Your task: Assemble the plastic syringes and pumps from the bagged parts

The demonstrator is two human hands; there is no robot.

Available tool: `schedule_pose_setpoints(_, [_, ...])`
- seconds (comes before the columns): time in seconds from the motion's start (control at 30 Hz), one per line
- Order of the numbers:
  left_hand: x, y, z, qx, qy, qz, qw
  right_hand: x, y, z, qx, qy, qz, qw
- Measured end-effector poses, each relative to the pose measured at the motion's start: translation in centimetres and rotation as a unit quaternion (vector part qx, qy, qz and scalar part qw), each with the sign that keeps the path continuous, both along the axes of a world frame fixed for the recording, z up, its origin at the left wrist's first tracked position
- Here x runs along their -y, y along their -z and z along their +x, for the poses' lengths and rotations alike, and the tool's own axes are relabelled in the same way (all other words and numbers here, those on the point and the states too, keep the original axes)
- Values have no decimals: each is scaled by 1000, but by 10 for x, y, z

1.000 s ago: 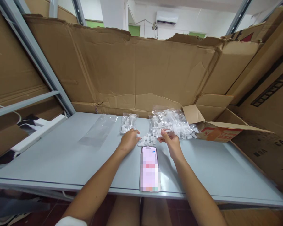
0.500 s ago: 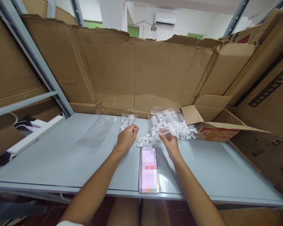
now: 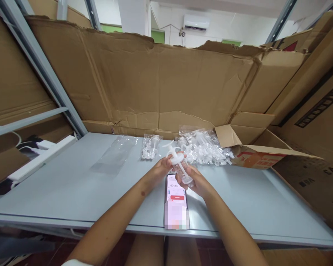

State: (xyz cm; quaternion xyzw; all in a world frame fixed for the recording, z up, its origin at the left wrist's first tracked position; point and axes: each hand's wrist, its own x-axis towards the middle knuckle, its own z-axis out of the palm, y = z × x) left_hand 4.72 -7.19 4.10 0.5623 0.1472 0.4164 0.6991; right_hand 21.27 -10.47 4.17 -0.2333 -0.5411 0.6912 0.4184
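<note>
Item: clear plastic syringe (image 3: 180, 165), held in both hands above the grey desk (image 3: 72, 184), just over the top end of a phone (image 3: 177, 201) that lies flat with its screen lit. Left hand (image 3: 158, 170): fingers closed about the upper part of the syringe, near the white plunger head that points up and to the left. Right hand (image 3: 196, 181): fingers closed round the lower barrel, cradling it from beneath. Whether a small white piece is pinched at the lower tip cannot be told; the fingers hide it. Behind the hands: a heap of bagged syringes and loose white parts (image 3: 202, 147) at the mouth of a low cardboard box (image 3: 255, 153); a small filled bag (image 3: 151, 146) to the left of it; an empty flat clear bag (image 3: 113, 155) further left. Cardboard sheets (image 3: 161, 81) wall the back of the desk. Handling note, as a judgement: the part is light and slick, so the barrel is best kept steady in the right hand while the left does any fitting or pushing along the syringe's own line, without bending the plunger rod; work is better kept clear of the phone screen, and the loose white parts left within reach.
</note>
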Motion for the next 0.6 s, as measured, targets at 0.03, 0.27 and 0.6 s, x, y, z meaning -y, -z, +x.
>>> schedule_pose_setpoints(0.03, [1, 0, 0, 12, 11, -10, 1000, 0, 2, -1, -12, -19, -9, 1000])
schedule_pose_setpoints(0.27, [8, 0, 6, 57, -79, -57, 994, 1, 6, -12, -27, 5, -44, 999])
schedule_pose_setpoints(0.6, [14, -6, 10, 105, -115, -75, 985, 0, 2, -9, -2, 16, -67, 998])
